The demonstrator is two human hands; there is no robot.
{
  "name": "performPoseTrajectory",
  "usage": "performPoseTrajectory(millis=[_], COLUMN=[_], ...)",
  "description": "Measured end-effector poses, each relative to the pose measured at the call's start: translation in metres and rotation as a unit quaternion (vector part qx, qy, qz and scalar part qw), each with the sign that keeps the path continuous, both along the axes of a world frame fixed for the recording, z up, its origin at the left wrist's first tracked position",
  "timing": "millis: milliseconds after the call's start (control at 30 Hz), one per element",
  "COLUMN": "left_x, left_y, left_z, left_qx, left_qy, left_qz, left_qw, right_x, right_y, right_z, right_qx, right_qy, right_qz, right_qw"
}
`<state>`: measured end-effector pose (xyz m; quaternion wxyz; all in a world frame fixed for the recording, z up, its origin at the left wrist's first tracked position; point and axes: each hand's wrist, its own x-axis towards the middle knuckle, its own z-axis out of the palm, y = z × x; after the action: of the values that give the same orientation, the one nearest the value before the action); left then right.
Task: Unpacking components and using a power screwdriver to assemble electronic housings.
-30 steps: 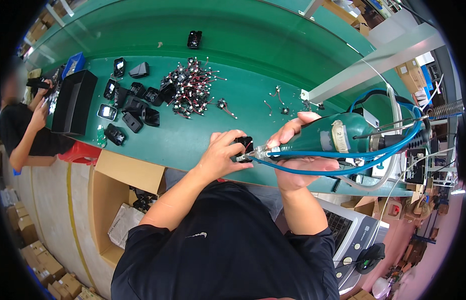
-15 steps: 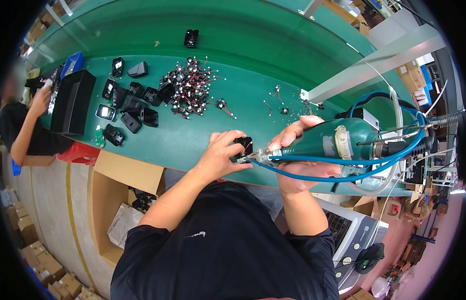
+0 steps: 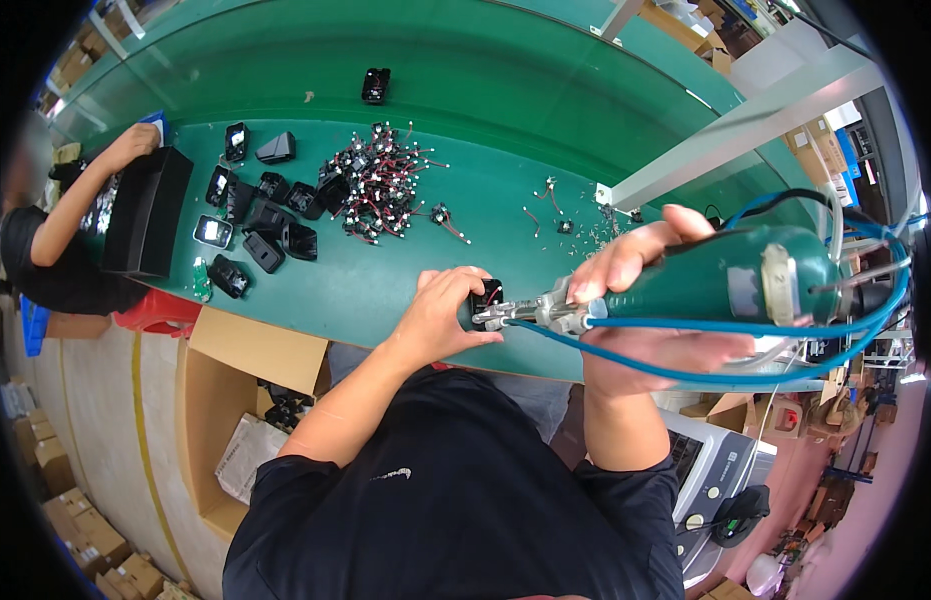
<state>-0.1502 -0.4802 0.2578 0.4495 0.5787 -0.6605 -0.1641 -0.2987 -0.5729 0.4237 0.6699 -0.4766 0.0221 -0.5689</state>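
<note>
Head view: black housing is pinched by the left hand, green tool is clasped by the right hand!

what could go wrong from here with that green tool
The left hand holds the black housing right by the metal nose of the green tool, so a slip might pinch that hand. The nose could nick the red wire at the housing. The blue tubes beside the right hand might snag.
</note>
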Motion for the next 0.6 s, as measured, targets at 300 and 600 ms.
performPoseTrajectory(millis=[300,600], left_x=[0.0,-0.001], left_y=[0.0,0.001], left_z=[0.006,0.003], left_qx=[0.0,-0.003], left_qy=[0.008,0.006], left_qz=[-0.014,-0.014], left_qw=[1.0,1.0], right_x=[0.013,0.015], right_y=[0.011,0.015], right_z=[-0.036,-0.04], right_qx=[0.011,0.018], right_qy=[0.11,0.13], right_qz=[-0.042,-0.071], right_qw=[0.993,0.989])
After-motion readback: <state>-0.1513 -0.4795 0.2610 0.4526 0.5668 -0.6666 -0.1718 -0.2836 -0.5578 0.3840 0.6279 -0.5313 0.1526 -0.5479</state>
